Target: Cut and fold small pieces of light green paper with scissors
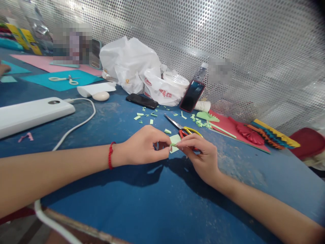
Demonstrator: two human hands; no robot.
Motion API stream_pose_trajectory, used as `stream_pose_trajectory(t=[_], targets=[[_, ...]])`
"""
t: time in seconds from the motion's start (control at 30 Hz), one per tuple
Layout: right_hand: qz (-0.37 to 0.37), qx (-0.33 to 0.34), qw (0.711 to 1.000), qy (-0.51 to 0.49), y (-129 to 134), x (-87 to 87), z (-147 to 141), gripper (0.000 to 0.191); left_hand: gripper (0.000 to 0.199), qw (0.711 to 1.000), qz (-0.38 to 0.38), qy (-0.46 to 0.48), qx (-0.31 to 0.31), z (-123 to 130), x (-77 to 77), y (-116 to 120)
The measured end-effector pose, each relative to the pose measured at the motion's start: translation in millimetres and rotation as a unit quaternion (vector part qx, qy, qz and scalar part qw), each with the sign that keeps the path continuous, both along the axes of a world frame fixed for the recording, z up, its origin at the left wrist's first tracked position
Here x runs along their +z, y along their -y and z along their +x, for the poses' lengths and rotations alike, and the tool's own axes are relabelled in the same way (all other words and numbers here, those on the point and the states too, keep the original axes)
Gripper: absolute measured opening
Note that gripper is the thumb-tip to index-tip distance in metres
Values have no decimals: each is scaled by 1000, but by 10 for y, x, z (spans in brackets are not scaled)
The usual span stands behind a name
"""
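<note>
Between the fingertips of my left hand [146, 145] and my right hand [200, 154] is a small strip of green paper [173, 145], pinched from both sides. My left wrist wears a red braided bracelet [110, 155]. Just behind the strip, a pale green paper square [175, 139] lies on the blue table [122, 200]. Scissors [175, 122] with red and yellow handles rest beyond my right fingers, blades pointing away to the left; the fingers partly cover the handles. Cut green paper scraps [151, 121] lie scattered past my hands.
A black phone [142, 101], white plastic bags [132, 64] and a leaning phone [192, 96] stand at the back. Left are a white power bank [38, 113] with its cable and white-handled scissors [68, 79] on blue paper. Folded coloured paper [274, 134] lies right. Another person's hand [3, 68] shows far left.
</note>
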State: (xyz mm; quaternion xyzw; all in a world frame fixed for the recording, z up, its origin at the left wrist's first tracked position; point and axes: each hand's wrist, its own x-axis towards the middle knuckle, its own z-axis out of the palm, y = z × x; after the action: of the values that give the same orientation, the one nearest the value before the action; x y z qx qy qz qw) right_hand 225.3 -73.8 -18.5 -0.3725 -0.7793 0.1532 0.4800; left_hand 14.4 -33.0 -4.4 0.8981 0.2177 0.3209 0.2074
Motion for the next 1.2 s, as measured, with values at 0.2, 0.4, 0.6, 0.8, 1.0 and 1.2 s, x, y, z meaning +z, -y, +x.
stream_pose_trajectory(t=[0.2, 0.4, 0.6, 0.8, 1.0, 1.2], targets=[[-4, 20, 1000, 5, 9, 9, -10, 21, 17, 1000, 18, -14, -2, -7, 1, 8], [-14, 4, 1000, 13, 10, -14, -19, 14, 19, 1000, 17, -8, 6, -4, 1, -15], [-14, -3, 1000, 14, 18, -15, -24, 12, 19, 1000, 26, -8, 4, -5, 1, -9], [-25, -16, 999, 16, 23, -11, -34, 9, 18, 999, 31, -9, 6, -4, -8, -12], [-21, -21, 999, 19, 23, -15, -37, 8, 21, 1000, 22, -13, 9, 7, -4, -17], [-26, -33, 999, 26, 31, -14, -38, 4, 23, 999, 28, -12, 9, 10, 1, -8]])
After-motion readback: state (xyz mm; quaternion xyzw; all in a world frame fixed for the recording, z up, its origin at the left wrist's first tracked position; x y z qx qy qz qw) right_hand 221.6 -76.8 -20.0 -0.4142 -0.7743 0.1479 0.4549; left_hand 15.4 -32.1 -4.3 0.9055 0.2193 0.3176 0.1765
